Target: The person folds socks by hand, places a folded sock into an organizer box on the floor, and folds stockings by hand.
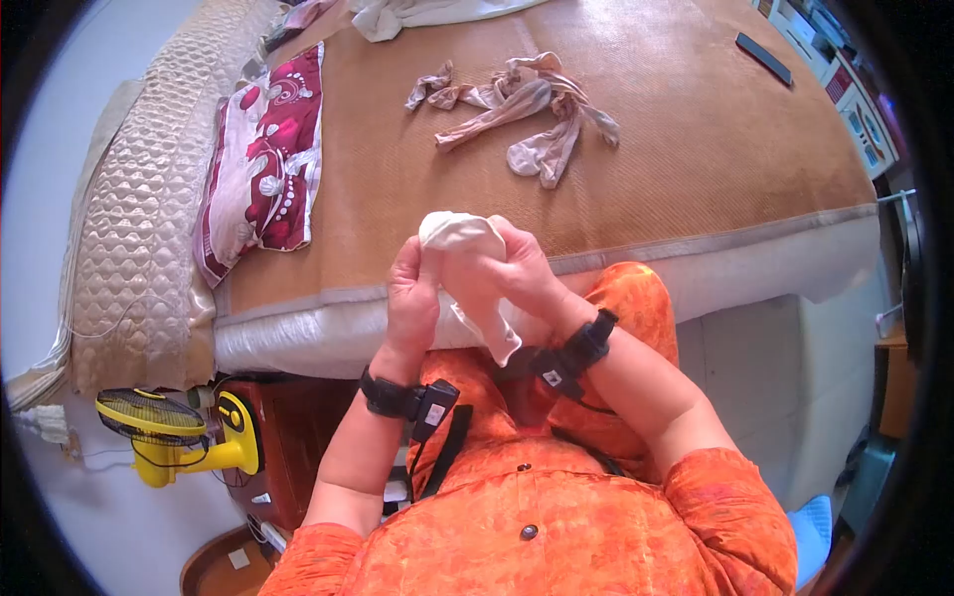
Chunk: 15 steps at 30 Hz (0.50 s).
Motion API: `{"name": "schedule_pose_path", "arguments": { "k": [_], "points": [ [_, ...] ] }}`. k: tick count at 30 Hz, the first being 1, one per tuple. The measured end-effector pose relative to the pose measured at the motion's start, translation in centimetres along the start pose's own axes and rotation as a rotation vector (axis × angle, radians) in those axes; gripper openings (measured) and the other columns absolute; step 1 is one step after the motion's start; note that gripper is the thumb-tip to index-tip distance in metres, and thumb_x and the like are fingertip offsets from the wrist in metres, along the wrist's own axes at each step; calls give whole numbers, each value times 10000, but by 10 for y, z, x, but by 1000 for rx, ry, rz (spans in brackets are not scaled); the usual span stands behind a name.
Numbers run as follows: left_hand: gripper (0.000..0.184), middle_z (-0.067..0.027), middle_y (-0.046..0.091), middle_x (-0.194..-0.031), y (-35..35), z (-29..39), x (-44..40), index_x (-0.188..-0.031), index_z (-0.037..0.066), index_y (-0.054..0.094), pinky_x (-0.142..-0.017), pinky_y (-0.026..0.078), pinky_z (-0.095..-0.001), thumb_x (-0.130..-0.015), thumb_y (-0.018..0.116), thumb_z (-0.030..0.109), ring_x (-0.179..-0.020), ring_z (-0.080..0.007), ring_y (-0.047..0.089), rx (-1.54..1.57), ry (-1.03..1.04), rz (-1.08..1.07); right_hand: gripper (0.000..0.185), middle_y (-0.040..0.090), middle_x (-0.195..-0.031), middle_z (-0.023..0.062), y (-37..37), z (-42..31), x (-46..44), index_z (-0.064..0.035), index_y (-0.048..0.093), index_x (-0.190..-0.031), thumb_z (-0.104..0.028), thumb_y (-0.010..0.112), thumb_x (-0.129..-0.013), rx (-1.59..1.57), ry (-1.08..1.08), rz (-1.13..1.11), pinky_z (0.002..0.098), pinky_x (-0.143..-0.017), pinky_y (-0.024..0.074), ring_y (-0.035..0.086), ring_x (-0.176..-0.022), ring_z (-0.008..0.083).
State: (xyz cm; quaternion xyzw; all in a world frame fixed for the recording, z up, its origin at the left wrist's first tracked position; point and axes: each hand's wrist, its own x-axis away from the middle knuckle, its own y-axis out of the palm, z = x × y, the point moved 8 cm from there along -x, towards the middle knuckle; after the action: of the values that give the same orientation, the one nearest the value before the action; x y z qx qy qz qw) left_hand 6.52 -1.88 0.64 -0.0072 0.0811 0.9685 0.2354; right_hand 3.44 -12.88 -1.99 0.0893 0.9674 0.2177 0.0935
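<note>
A pale sock-like cloth point(475, 288) is stretched between my two hands, just above the front edge of the bed. Its rounded top faces away from me and its narrow end hangs down toward my lap. My left hand point(413, 288) pinches its left side, fingers closed. On the right side, my right hand point(522, 260) grips the upper edge between thumb and fingers. Beyond my hands, a loose pile of thin, pinkish-grey socks point(537, 104) lies on the brown mat point(388, 189).
A red patterned pillow point(268, 164) lies at the left of the bed, beside a quilted cover point(134, 189). A dark phone point(763, 60) rests at the far right. White cloth point(427, 15) is at the back. A yellow fan point(184, 432) stands lower left.
</note>
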Motion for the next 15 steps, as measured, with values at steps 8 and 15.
{"name": "schedule_pose_path", "arguments": {
  "k": [8, 15],
  "points": [
    [221, -55, 550, -1047, -13, -5, 7, -1061, 43, 516, -818, 430, -278, -873, 449, 138, -954, -141, 529, 218, -37, -5, 141, 494, -799, 55, 17, -48, 20, -22, 583, -756, -156, 588, -715, 446, -460, -132, 290, -692, 383, 475, -769, 185],
    [220, -45, 550, -1031, -4, 5, 13, -1064, 44, 513, -811, 407, -248, -875, 450, 137, -940, -110, 508, 155, -60, -59, 416, 513, -1006, 71, 5, -5, 5, -6, 414, -1110, -248, 561, -806, -163, 104, -91, 259, -835, 384, 469, -955, 114]
  ]
}}
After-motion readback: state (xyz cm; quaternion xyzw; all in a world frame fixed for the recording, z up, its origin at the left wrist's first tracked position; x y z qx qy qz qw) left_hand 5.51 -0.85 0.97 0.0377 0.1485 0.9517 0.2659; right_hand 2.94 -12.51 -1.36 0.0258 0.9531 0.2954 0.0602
